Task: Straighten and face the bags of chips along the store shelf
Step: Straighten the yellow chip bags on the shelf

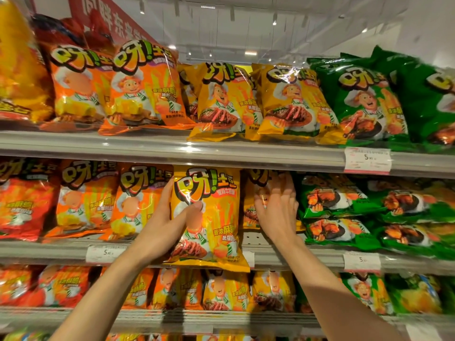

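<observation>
Left hand (163, 226) fingers grip upright yellow chip bag (211, 217); right hand (277, 207) fingers spread, touching yellow bag behind (250, 207).

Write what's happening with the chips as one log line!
left hand: grips yellow bag | right hand: fingers straight, reaching to bag behind | middle shelf | facing in progress

The yellow bag (209, 217) reads "呀!土豆", and shelf price tags (367, 160) show "5" (remaining print blurred).
</observation>
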Demonstrator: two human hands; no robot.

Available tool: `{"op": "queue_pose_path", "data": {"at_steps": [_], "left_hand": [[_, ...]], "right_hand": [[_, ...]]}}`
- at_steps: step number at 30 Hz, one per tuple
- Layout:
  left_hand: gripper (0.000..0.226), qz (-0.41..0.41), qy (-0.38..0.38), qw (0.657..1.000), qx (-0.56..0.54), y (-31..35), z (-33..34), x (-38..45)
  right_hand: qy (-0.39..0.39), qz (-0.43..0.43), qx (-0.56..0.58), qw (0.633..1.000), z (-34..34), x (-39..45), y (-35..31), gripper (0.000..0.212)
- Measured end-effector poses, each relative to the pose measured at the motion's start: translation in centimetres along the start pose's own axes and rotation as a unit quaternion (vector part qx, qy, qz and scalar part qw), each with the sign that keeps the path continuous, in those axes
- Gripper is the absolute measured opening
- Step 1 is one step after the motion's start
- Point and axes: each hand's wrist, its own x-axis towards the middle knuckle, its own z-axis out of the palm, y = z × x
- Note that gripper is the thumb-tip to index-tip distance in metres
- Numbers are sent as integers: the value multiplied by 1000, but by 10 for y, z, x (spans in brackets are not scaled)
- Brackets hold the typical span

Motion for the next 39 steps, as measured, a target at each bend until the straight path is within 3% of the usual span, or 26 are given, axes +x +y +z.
{"op": "queue_pose_path", "data": {"at_steps": [5, 12, 22, 26, 29, 34, 39], "left_hand": [[90, 8, -1, 1000, -7, -2, 2, 1], [91, 9, 6, 1000, -3, -11, 4, 0], [90, 4, 4, 1000, -12, -12, 3, -3], [85, 12, 6, 1000, -23, -10, 5, -6], [84, 16, 12, 1000, -15, -9, 7, -8], [77, 21, 9, 1000, -17, -4, 31, -9], [71, 32, 27, 999, 4, 16, 74, 6]], "right_hand": [[-99, 2, -19, 995, 12, 6, 6, 77], [-145, -48, 25, 988, 5, -22, 26, 96], [-173, -28, -31, 984, 18, -5, 18, 87], [-167, -36, 38, 985, 9, -11, 24, 87], [-168, -21, 156, 973, -11, -25, 22, 75], [-214, 18, 380, 900, -55, -58, 20, 55], [-226, 34, 437, 870, -67, -70, 23, 79]]}}
